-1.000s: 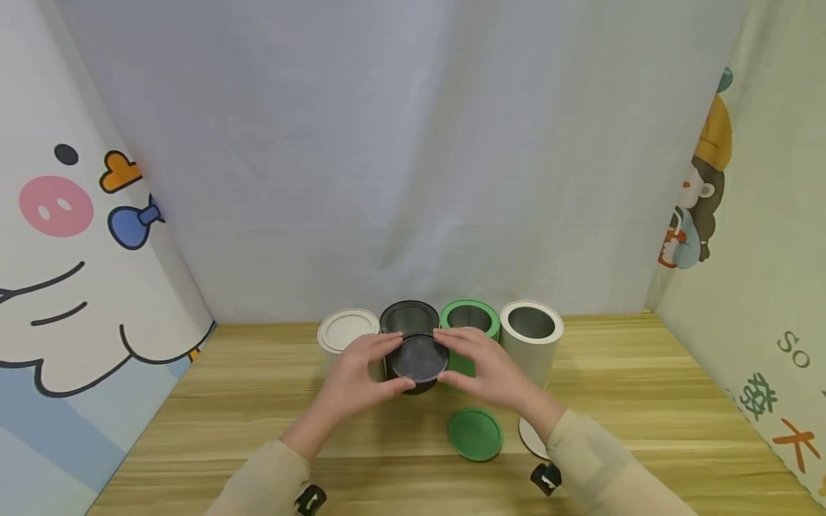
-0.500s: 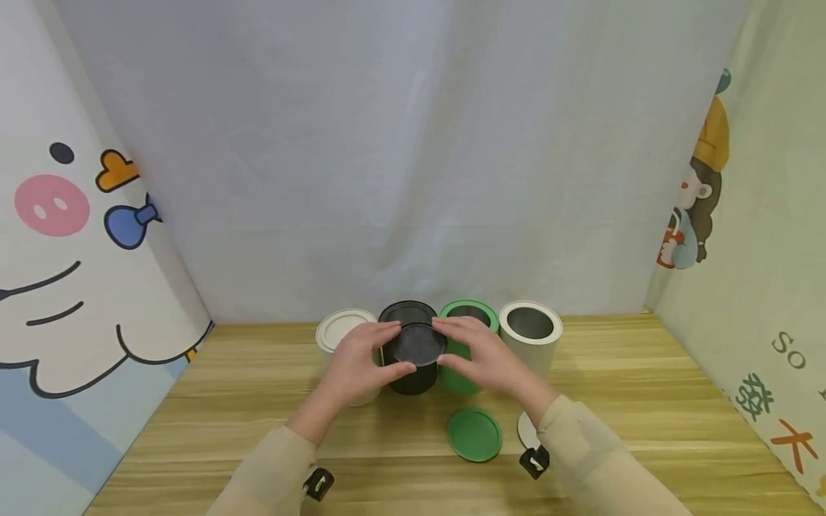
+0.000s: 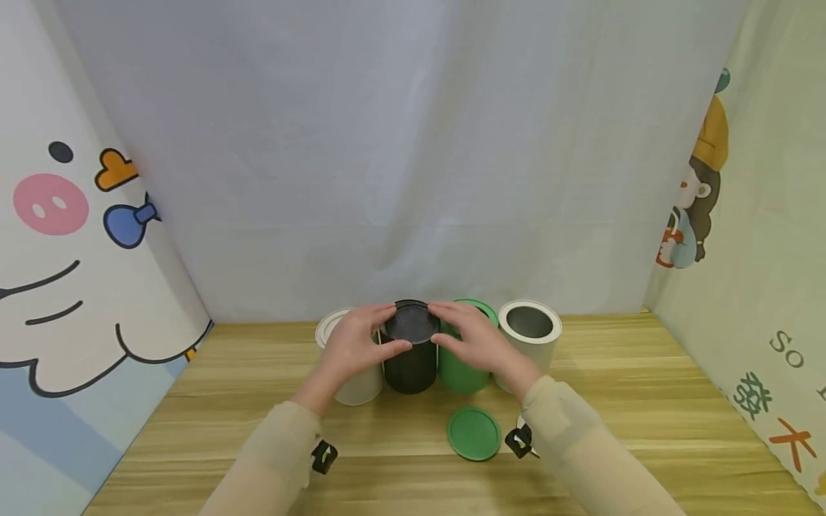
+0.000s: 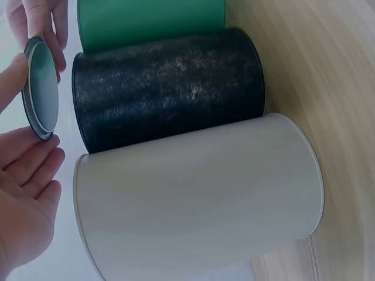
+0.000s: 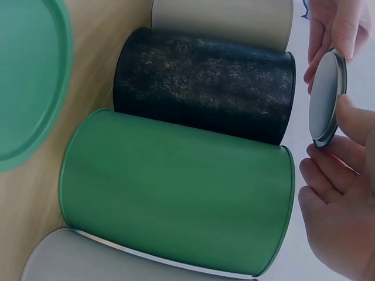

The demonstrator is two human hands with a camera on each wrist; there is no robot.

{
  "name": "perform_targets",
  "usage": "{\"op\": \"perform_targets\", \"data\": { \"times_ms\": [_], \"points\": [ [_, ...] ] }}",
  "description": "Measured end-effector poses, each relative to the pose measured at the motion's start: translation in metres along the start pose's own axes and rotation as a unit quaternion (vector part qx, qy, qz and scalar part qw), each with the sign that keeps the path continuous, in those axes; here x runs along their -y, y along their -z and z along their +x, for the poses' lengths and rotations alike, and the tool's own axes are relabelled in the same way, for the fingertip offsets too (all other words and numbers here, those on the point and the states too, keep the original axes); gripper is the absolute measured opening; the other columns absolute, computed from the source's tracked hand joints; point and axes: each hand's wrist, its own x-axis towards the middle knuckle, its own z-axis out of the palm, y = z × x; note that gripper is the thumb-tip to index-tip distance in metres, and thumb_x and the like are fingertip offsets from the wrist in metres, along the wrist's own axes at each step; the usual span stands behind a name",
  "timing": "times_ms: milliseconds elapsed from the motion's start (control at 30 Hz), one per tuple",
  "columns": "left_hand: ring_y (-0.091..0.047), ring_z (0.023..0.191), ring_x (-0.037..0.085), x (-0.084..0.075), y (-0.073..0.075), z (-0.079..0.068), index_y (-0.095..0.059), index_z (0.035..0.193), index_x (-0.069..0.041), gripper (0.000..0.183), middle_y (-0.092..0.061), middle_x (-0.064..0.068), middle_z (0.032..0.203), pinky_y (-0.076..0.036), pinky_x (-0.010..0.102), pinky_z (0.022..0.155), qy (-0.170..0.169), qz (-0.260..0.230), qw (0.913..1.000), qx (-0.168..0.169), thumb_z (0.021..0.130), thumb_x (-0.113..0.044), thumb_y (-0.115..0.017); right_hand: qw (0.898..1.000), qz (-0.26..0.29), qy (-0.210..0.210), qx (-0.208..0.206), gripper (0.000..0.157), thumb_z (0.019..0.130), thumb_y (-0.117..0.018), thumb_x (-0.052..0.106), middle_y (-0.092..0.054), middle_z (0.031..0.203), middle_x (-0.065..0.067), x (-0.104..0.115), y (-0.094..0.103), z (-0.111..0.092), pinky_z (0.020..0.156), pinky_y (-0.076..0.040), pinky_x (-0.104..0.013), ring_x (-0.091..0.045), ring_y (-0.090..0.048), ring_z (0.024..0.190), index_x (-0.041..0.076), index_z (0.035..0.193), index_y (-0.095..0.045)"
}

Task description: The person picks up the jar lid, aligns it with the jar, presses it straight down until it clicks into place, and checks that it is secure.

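Both my hands share a round black lid point(image 3: 414, 324), pinching its rim from opposite sides. My left hand point(image 3: 358, 340) has its thumb at the near edge and its fingers at the far edge. My right hand point(image 3: 474, 337) grips the other side likewise. Below is a black can point(image 3: 410, 369), standing upright. In the left wrist view a gap shows between the lid point(image 4: 44, 88) and the top of the black can point(image 4: 170, 88). The right wrist view shows the lid point(image 5: 325, 96) apart from the can too. The can's opening is hidden by the lid and fingers.
A lidded white can point(image 3: 358, 387) stands left of the black one. To the right are a green can point(image 3: 461, 376) and an open white can point(image 3: 529, 350). A green lid point(image 3: 474, 433) lies on the wooden table point(image 3: 400, 459); a white lid beside it is mostly covered.
Both hands have carried the black lid away from me, from in front of the black can to over its top. The cans and the green lid have stayed in place.
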Motion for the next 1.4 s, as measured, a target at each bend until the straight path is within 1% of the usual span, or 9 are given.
{"op": "perform_targets", "data": {
  "times_ms": [167,333,467,667,1000,1267,1400],
  "points": [
    [-0.055,0.123,0.038,0.006,0.000,0.005,-0.060,0.132,0.006,0.065,-0.060,0.020,0.133,-0.045,0.051,0.102,0.011,-0.013,0.9998,0.008,0.084,-0.034,-0.080,1.000,0.003,-0.015,0.004,0.052,0.094,-0.068,0.016,-0.053,0.141,-0.021,0.001,0.002,0.007,0.107,-0.039,-0.053,-0.039,-0.048,0.129,-0.005,0.139,-0.053],
    [-0.053,0.124,0.037,0.013,0.000,0.010,-0.059,0.134,0.004,0.065,-0.058,0.018,0.135,-0.044,0.051,0.103,0.029,-0.019,0.9991,0.023,0.085,-0.035,-0.079,0.999,-0.002,-0.044,0.022,0.051,0.097,-0.065,0.020,-0.051,0.143,-0.018,-0.001,0.000,0.012,0.109,-0.037,-0.051,-0.037,-0.045,0.132,-0.002,0.142,-0.052],
    [-0.053,0.125,0.037,0.017,0.000,0.013,-0.058,0.135,0.003,0.066,-0.058,0.018,0.136,-0.044,0.051,0.103,0.039,-0.021,0.9984,0.035,0.086,-0.036,-0.079,0.998,-0.008,-0.055,0.026,0.050,0.098,-0.064,0.020,-0.052,0.143,-0.017,-0.002,-0.002,0.016,0.110,-0.037,-0.050,-0.036,-0.045,0.133,-0.001,0.142,-0.052],
    [-0.053,0.126,0.037,0.022,-0.001,0.017,-0.058,0.134,0.004,0.067,-0.058,0.018,0.136,-0.044,0.051,0.104,0.035,-0.007,0.9984,0.044,0.086,-0.037,-0.078,0.998,-0.011,-0.060,0.028,0.050,0.098,-0.064,0.020,-0.052,0.143,-0.018,-0.003,-0.004,0.021,0.111,-0.036,-0.050,-0.037,-0.045,0.133,-0.001,0.141,-0.052],
    [-0.054,0.123,0.035,0.027,-0.002,0.021,-0.060,0.134,0.002,0.067,-0.060,0.017,0.134,-0.046,0.049,0.102,0.033,0.007,0.9979,0.056,0.084,-0.039,-0.079,0.995,-0.029,-0.082,0.050,0.050,0.098,-0.064,0.022,-0.052,0.143,-0.017,-0.003,-0.007,0.025,0.111,-0.035,-0.049,-0.036,-0.044,0.134,0.000,0.141,-0.053],
    [-0.054,0.124,0.035,0.028,-0.003,0.024,-0.060,0.134,0.001,0.066,-0.060,0.016,0.135,-0.045,0.049,0.102,0.046,0.022,0.9952,0.084,0.085,-0.040,-0.078,0.992,-0.039,-0.095,0.068,0.050,0.098,-0.065,0.023,-0.052,0.143,-0.016,-0.004,-0.007,0.029,0.112,-0.035,-0.048,-0.036,-0.044,0.134,0.001,0.141,-0.053],
    [-0.055,0.123,0.035,0.028,-0.003,0.025,-0.061,0.133,0.001,0.065,-0.061,0.017,0.132,-0.045,0.048,0.102,0.045,0.031,0.9939,0.095,0.085,-0.040,-0.078,0.991,-0.048,-0.100,0.078,0.050,0.098,-0.065,0.023,-0.052,0.143,-0.016,-0.003,-0.008,0.030,0.111,-0.036,-0.048,-0.035,-0.044,0.134,0.001,0.141,-0.054]
  ]
}}
